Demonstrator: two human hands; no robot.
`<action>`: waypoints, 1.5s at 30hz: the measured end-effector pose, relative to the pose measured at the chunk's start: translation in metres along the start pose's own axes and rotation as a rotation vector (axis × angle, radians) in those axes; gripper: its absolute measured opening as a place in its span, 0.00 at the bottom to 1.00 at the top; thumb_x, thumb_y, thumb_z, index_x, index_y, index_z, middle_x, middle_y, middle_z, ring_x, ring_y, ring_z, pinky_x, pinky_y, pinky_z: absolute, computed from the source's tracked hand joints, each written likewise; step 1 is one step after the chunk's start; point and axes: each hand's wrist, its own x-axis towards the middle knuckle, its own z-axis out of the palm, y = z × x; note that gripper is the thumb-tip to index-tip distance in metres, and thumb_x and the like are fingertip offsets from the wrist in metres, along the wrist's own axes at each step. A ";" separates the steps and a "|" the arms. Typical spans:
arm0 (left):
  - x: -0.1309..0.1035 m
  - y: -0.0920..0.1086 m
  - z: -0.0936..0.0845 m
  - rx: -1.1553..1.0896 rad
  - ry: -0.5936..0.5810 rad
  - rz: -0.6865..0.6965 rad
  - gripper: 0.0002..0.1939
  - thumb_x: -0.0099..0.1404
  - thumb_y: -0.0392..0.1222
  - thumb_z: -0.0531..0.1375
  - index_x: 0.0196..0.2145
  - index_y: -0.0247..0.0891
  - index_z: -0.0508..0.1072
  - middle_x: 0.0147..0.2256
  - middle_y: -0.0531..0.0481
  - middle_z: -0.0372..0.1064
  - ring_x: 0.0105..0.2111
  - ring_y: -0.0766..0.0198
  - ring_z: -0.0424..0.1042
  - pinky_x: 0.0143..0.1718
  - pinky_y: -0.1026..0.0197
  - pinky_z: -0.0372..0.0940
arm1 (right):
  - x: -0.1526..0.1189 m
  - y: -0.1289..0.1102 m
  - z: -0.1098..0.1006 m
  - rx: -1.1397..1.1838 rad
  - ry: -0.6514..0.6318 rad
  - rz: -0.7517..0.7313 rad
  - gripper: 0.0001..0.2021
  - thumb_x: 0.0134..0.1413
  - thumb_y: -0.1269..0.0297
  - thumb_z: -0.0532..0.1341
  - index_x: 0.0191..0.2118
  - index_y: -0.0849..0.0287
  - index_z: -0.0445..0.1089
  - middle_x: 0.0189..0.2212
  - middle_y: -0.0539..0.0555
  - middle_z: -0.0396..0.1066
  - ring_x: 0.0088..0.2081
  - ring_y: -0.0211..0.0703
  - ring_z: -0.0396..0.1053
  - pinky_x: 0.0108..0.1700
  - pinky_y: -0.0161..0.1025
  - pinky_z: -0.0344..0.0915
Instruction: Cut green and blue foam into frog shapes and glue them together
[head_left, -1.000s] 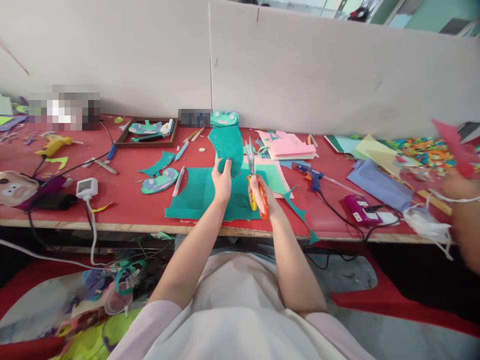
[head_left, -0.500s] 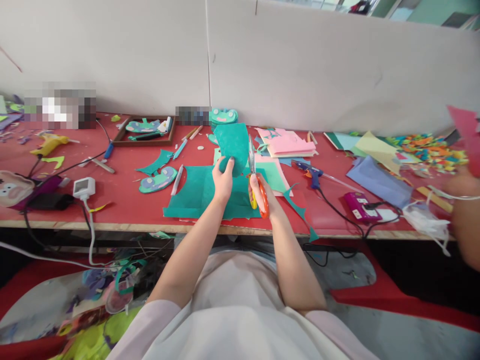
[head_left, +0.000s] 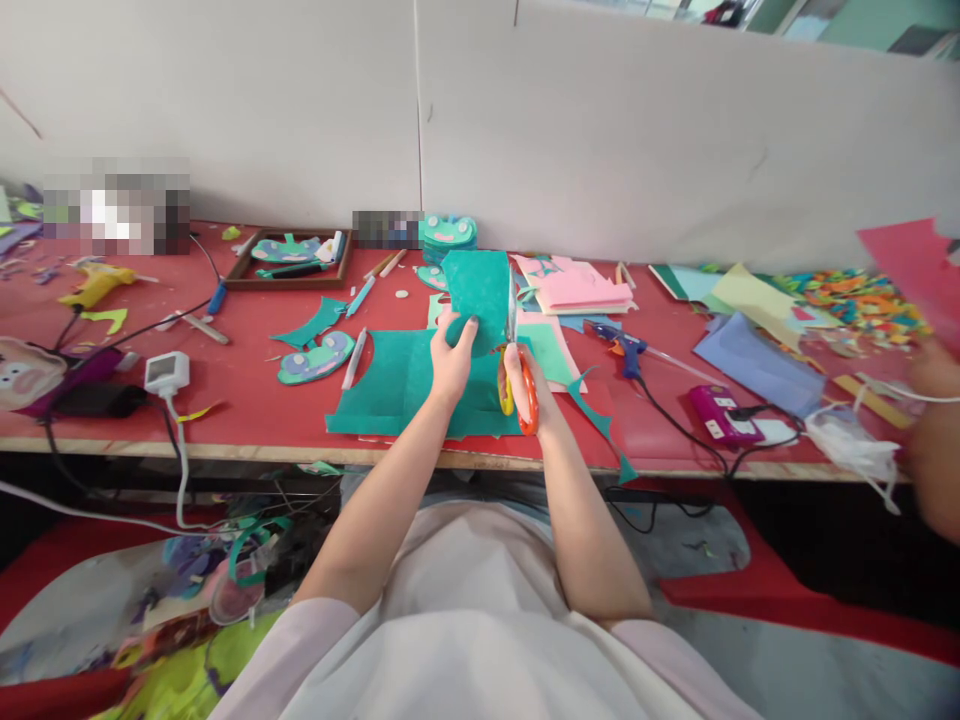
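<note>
My left hand (head_left: pixel 452 358) pinches a teal felt piece (head_left: pixel 480 290) by its lower edge, thumb on top, and holds it up above the table. Around the handles of orange-and-yellow scissors (head_left: pixel 528 392) my right hand (head_left: pixel 541 400) is closed. The blades point away from me, upright along the right edge of the teal piece. Beneath both hands lies a larger teal felt sheet (head_left: pixel 382 385). A thin teal offcut (head_left: pixel 596 412) hangs over the table's front edge. Left of the sheet rest a white pen (head_left: pixel 355 360) and a frog-face cutout (head_left: pixel 316 360).
Pink sheets (head_left: pixel 574 288) lie behind my right hand. A blue glue gun (head_left: pixel 626 345) and a magenta power strip (head_left: pixel 718 415) with cables are to the right. A brown tray (head_left: pixel 240 268) and yellow glue gun (head_left: pixel 97 285) stand left. At far right, another person's hand (head_left: pixel 941 375) holds red material.
The teal piece and my left hand have shifted slightly right, towards the scissors. The blades now meet the piece's right edge. At far right, the other person's red material has moved left.
</note>
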 end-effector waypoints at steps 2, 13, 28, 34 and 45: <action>0.000 0.000 0.000 0.008 -0.015 0.027 0.19 0.52 0.57 0.65 0.33 0.39 0.73 0.37 0.49 0.72 0.44 0.58 0.70 0.51 0.57 0.63 | 0.000 -0.001 0.001 -0.027 0.020 -0.001 0.25 0.53 0.36 0.49 0.40 0.54 0.63 0.21 0.46 0.58 0.19 0.34 0.59 0.21 0.35 0.60; 0.001 -0.001 0.000 0.009 -0.026 0.030 0.21 0.50 0.58 0.65 0.33 0.39 0.73 0.38 0.49 0.72 0.44 0.58 0.70 0.51 0.57 0.64 | -0.001 -0.004 0.003 0.047 0.036 0.031 0.27 0.49 0.32 0.50 0.35 0.53 0.61 0.19 0.46 0.57 0.18 0.33 0.57 0.19 0.34 0.58; 0.001 0.000 0.001 -0.001 -0.045 -0.001 0.18 0.51 0.53 0.67 0.35 0.38 0.74 0.40 0.48 0.73 0.49 0.55 0.69 0.55 0.55 0.61 | -0.006 -0.006 0.005 0.122 0.067 0.077 0.26 0.48 0.32 0.51 0.33 0.54 0.59 0.18 0.45 0.55 0.15 0.31 0.54 0.15 0.32 0.54; 0.001 -0.004 0.001 0.012 -0.070 0.017 0.20 0.52 0.55 0.65 0.36 0.39 0.74 0.39 0.48 0.73 0.48 0.56 0.70 0.54 0.55 0.62 | -0.004 0.000 0.007 0.116 0.085 0.065 0.27 0.47 0.32 0.51 0.33 0.53 0.59 0.18 0.44 0.56 0.15 0.31 0.55 0.15 0.31 0.54; 0.001 -0.001 0.001 0.028 -0.044 0.002 0.21 0.51 0.57 0.66 0.35 0.38 0.74 0.40 0.47 0.73 0.46 0.56 0.70 0.53 0.55 0.62 | -0.005 -0.004 0.009 0.162 0.091 0.084 0.27 0.46 0.32 0.54 0.34 0.54 0.61 0.18 0.44 0.55 0.14 0.30 0.54 0.13 0.30 0.52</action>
